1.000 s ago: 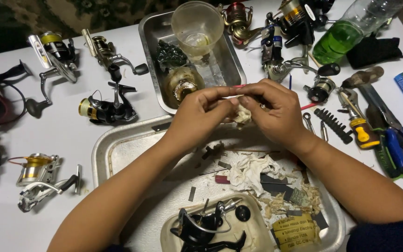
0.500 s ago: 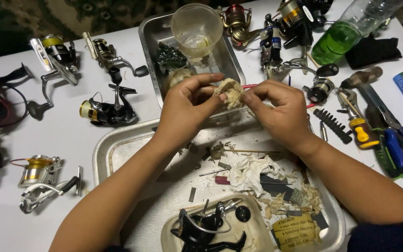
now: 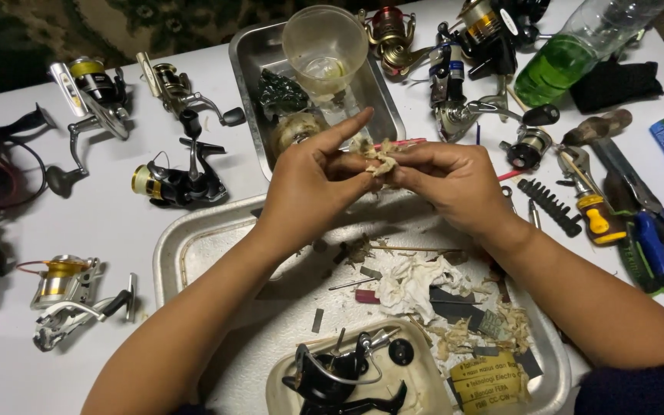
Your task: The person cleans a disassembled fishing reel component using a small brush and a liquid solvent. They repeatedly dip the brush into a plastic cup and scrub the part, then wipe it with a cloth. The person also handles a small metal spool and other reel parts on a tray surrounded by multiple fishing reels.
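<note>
My left hand [image 3: 310, 186] and my right hand [image 3: 455, 184] meet above the far rim of a large metal tray [image 3: 194, 246]. Between their fingertips they pinch a small frayed wad of beige tissue [image 3: 376, 156]; whatever it wraps is hidden. My left index finger points up and away. Below the hands the tray holds crumpled white tissue [image 3: 409, 280], scraps and small metal parts. A black fishing reel [image 3: 340, 373] lies in a cream dish at the near edge.
A smaller steel tray [image 3: 249, 69] behind holds a clear plastic cup [image 3: 324, 42] and greasy parts. Several fishing reels [image 3: 178, 180] lie on the white table at left and back. At right are a green bottle [image 3: 559, 65], screwdrivers [image 3: 597, 215] and pliers [image 3: 651, 250].
The wad has been squeezed smaller between the fingertips, and my left index finger has straightened upward. Both hands stay over the tray's far rim.
</note>
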